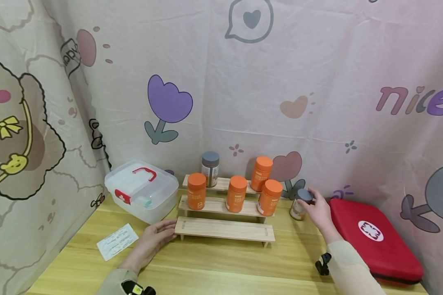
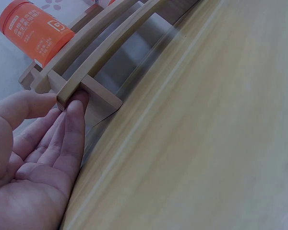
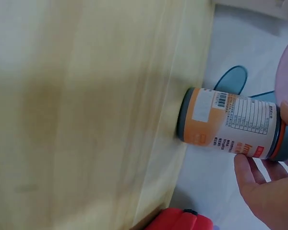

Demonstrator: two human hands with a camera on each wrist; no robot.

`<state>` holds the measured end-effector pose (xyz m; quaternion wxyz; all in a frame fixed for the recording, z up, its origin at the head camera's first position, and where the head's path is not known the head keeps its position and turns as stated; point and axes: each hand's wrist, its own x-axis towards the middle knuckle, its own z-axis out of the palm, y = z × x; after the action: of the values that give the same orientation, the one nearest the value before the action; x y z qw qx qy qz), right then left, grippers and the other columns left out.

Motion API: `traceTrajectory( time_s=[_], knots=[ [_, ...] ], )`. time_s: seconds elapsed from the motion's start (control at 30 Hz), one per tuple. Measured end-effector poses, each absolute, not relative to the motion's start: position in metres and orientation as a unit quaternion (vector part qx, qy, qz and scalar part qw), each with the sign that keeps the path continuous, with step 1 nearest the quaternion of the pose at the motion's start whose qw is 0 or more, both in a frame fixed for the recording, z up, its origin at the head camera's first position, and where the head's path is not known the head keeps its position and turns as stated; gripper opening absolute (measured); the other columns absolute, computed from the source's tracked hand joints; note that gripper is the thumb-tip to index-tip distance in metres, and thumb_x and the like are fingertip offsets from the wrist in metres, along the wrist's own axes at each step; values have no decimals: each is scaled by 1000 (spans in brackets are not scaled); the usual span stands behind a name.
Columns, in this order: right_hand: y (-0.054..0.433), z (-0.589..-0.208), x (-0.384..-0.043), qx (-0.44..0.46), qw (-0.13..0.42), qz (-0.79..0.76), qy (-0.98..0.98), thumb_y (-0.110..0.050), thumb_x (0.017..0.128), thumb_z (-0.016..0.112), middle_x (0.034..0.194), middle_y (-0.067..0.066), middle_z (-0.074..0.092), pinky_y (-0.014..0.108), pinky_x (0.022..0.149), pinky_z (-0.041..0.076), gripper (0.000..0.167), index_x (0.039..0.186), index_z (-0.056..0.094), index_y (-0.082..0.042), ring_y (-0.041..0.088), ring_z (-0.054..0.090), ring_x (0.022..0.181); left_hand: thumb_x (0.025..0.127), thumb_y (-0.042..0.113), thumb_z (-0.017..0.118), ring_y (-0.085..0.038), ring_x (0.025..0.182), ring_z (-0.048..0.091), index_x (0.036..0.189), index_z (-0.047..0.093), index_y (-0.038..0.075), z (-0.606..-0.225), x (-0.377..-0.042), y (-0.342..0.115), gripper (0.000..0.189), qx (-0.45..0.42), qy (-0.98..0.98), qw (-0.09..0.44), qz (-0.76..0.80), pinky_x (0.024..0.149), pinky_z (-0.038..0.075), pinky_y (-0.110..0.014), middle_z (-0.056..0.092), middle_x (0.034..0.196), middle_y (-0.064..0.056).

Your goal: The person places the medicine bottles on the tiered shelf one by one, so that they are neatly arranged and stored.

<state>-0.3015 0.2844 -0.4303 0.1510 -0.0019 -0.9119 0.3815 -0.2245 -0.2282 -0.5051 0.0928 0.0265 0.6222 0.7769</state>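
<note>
At the right of the table, my right hand [image 1: 319, 211] grips a grey-lidded supplement jar [image 1: 297, 210] near its lid, thumb on one side and fingers on the other. The right wrist view shows the jar's printed label [image 3: 245, 122], with its base right at the tabletop. My left hand [image 1: 152, 242] pinches the left end of the lowest step of a three-step wooden rack [image 1: 225, 229], its thumb and fingertips at the plank's corner [image 2: 69, 93]. Three orange jars, one of them [image 1: 238, 196] central, stand on the middle step. Another orange jar [image 1: 261, 174] and a grey-lidded jar [image 1: 210, 169] stand on the top step.
A clear plastic first-aid box [image 1: 158, 200] with a red handle stands left of the rack. A white blister pack [image 1: 117, 241] lies before it. On the right lies a red first-aid case [image 1: 387, 254]. A printed curtain [image 1: 221, 102] hangs behind the wooden table [image 1: 214, 266].
</note>
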Motion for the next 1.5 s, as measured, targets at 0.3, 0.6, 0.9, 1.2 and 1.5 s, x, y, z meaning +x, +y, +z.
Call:
traceTrajectory(
  time_s=[0.3,0.6,0.9,1.2,1.5],
  knots=[
    [274,-420,-261,37,181,375,-908,-31,87,71,126,30,51,53,86,52,68,138,42,2,45,57,107,94,6,59,-12,105,59,141,33,-12,-505,-223,-229,56,28,619,95,779,94,50,-29,58,122,-10],
    [257,-407,-228,70,193,377,-903,-27,83,76,117,22,56,49,83,54,61,133,50,-1,41,60,102,95,6,58,-13,106,59,141,32,-12,-505,-223,-231,56,27,618,98,780,95,50,-29,57,122,-11],
    [230,-398,-206,104,229,375,-893,-20,75,83,106,12,63,27,71,58,57,125,59,-6,27,65,89,94,7,59,-13,105,59,141,33,-12,-502,-223,-231,57,30,621,96,777,94,50,-29,57,123,-12],
    [195,-400,-205,185,281,374,-864,-12,70,86,107,7,64,28,68,58,54,118,62,-4,21,64,88,95,7,59,-13,105,59,141,33,-12,-503,-223,-230,56,31,621,98,777,94,50,-29,57,123,-11],
    [156,-401,-212,208,229,433,-847,-18,70,85,108,5,63,31,71,59,55,119,62,-6,18,63,91,95,8,59,-13,107,58,142,33,-11,-505,-224,-229,56,29,621,99,777,95,50,-29,56,123,-12]
  ],
)
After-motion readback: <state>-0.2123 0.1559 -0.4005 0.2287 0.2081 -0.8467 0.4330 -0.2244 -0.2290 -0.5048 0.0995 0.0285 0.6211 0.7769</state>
